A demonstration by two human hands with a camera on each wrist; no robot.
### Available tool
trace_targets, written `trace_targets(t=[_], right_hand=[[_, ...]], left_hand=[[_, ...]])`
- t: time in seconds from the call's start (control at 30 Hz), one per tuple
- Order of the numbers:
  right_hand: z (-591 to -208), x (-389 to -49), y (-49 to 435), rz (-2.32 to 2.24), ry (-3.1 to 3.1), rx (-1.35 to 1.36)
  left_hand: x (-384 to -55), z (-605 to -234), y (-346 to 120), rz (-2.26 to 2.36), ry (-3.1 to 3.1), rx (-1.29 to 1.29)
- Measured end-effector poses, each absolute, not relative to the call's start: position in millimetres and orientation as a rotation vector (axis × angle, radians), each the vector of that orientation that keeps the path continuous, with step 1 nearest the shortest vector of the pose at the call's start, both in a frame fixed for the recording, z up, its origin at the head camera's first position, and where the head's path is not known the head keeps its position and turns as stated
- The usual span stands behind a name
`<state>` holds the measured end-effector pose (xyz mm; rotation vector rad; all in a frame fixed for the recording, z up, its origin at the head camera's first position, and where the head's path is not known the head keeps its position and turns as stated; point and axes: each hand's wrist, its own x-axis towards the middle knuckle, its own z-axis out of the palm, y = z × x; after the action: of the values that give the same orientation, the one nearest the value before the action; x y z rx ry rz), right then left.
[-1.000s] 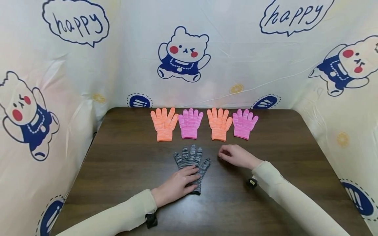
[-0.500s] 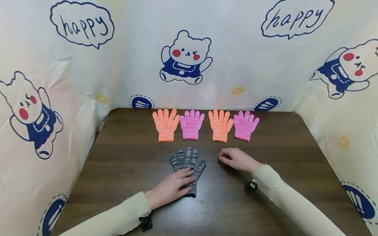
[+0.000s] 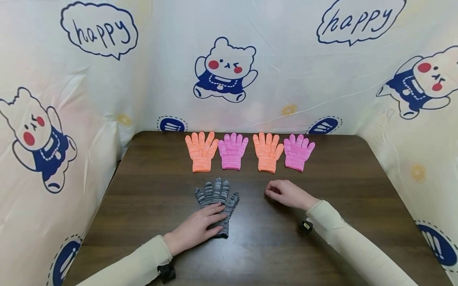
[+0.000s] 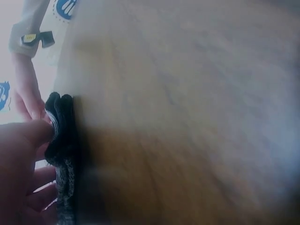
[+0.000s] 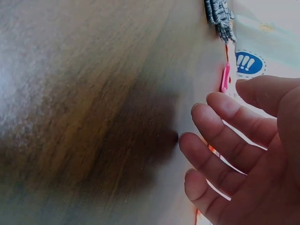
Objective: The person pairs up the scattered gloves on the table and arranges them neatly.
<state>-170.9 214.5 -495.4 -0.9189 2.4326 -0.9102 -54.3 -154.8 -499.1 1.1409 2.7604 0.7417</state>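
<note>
A grey-and-black knitted glove (image 3: 215, 197) lies flat on the dark wooden table (image 3: 272, 254), its fingers pointing to the far side. My left hand (image 3: 196, 228) rests across the glove's palm and cuff, fingers fairly straight on top, covering part of it. In the left wrist view my thumb lies by the dark cuff (image 4: 60, 131). To the right, my right hand (image 3: 288, 194) is low over the table with loosely curled fingers. The right wrist view shows that hand's palm (image 5: 262, 178) holding nothing.
Along the far edge lie two orange gloves (image 3: 202, 153) and two pink gloves (image 3: 233, 151), alternating in a row, fingers pointing away. A white curtain (image 3: 279, 59) printed with bears surrounds the table's back and sides.
My left hand has slid the grey glove leftward over the table. My right hand and the row of gloves have stayed put; the head view shifted slightly.
</note>
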Motion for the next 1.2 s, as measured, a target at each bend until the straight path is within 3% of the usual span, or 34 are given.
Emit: trace_targets(t=[0.1, 0.5, 0.73, 0.9, 1.07, 1.2], right_hand=[[-475.0, -162.6, 207.1, -0.906, 2.425, -0.838], [-467.8, -157.6, 203.1, -0.869, 2.476, -0.791], [-474.0, -161.7, 207.8, -0.920, 2.460, -0.868], [-501.4, -173.0, 217.4, -0.957, 2.448, -0.937], [-481.5, -164.6, 207.7, -0.894, 2.469, -0.836], [-498.6, -172.2, 212.5, -0.908, 2.456, -0.889]], left_hand=[[-53.5, -499.5, -162.4, 0.763, 2.754, 1.128], [-49.0, -493.8, -191.3, 0.809, 2.730, 1.056], [-47.9, -494.3, -209.0, 0.785, 2.758, 0.974], [-44.1, -493.9, -216.3, 0.785, 2.786, 0.974], [-43.5, -492.1, -217.2, 0.765, 2.779, 0.998], [-45.9, -492.3, -220.4, 0.738, 2.762, 1.014]])
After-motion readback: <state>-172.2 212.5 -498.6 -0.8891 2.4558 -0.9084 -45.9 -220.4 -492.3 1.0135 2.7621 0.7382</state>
